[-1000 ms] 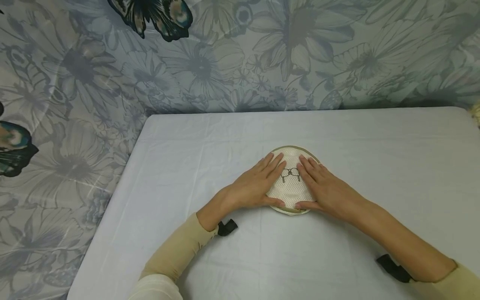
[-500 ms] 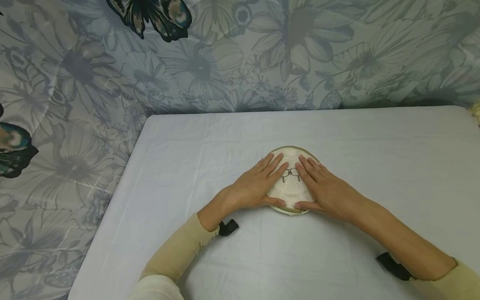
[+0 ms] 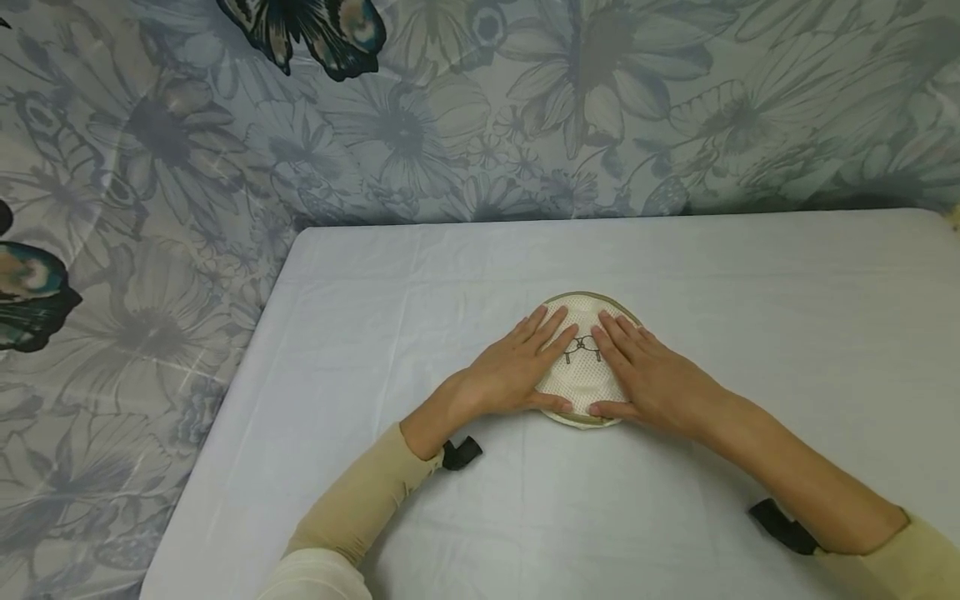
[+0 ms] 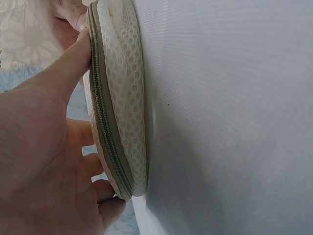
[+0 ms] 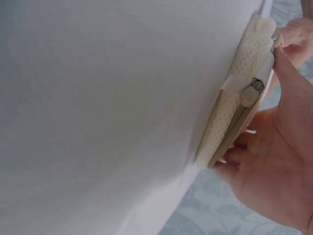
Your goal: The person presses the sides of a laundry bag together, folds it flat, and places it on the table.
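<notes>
A round, cream mesh laundry bag (image 3: 582, 387) lies flat on the white-covered table, with a small dark line drawing like a bra (image 3: 582, 348) on its top. My left hand (image 3: 513, 367) rests on its left side, fingers straight and thumb near the front edge. On the right side my right hand (image 3: 656, 375) lies the same way, the two thumbs close together. The left wrist view shows an olive-beige zipper (image 4: 105, 122) running round the rim, with soft mesh bulging below it. A zipper pull (image 5: 251, 94) and a white tag (image 5: 235, 83) show in the right wrist view.
The white cloth (image 3: 450, 283) covers the table, whose far edge meets a grey floral backdrop (image 3: 405, 125) with butterfly prints. Dark bands (image 3: 462, 452) sit at the wrists. Something yellowish (image 3: 955, 218) shows at the far right edge.
The left hand's fingers and thumb have shifted slightly right over the bag, covering a little more of the drawing. The bag and right hand stay almost still.
</notes>
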A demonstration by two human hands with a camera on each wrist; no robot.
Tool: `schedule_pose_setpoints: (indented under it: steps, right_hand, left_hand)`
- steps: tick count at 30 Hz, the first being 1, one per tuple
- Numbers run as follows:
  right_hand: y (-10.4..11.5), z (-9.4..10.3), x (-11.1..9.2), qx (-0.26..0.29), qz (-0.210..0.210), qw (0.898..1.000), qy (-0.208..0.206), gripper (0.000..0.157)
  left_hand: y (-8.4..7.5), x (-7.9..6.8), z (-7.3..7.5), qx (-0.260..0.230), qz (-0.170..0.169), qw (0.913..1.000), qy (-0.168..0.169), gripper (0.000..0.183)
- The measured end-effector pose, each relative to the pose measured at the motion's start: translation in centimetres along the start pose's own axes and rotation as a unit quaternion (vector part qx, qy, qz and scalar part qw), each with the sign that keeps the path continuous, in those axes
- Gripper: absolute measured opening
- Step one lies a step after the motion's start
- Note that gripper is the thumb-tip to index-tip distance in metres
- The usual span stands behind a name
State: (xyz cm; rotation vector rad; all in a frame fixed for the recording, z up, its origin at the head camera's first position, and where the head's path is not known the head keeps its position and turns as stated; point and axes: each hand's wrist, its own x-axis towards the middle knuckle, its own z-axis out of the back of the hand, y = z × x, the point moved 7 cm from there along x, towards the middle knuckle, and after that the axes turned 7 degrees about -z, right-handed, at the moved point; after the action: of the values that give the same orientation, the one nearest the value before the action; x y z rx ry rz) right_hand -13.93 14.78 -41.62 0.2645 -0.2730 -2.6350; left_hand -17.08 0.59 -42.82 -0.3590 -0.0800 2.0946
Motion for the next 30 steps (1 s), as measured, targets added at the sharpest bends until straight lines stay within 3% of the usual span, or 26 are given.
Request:
schedule_pose_setpoints:
  steps: [5,13,22,30]
  right_hand:
    - [0.2,0.0,0.0,-0.008,0.003,1.0,-0.007,0.1]
    - [0.2,0.3,-0.3,-0.03,0.012,0.999,-0.023,0.1]
    - [-0.1,0.5,-0.8,-0.007,0.003,0.999,-0.034,0.1]
    - [-0.7,1.1,-1.3,0.02,-0.014,0.999,-0.043,0.098]
  left_hand:
    - [0.0,-0.2,-0.1,0.002,0.003,1.0,-0.004,0.105]
    - [0.0,-0.5,-0.1,-0.005,-0.002,0.9992,-0.039,0.105]
    - [-0.4,-0.6,0.4,-0.001,-0.004,0.9987,-0.051,0.106]
    - [-0.2,-1.1,1.3,-0.027,0.002,0.9972,-0.07,0.101]
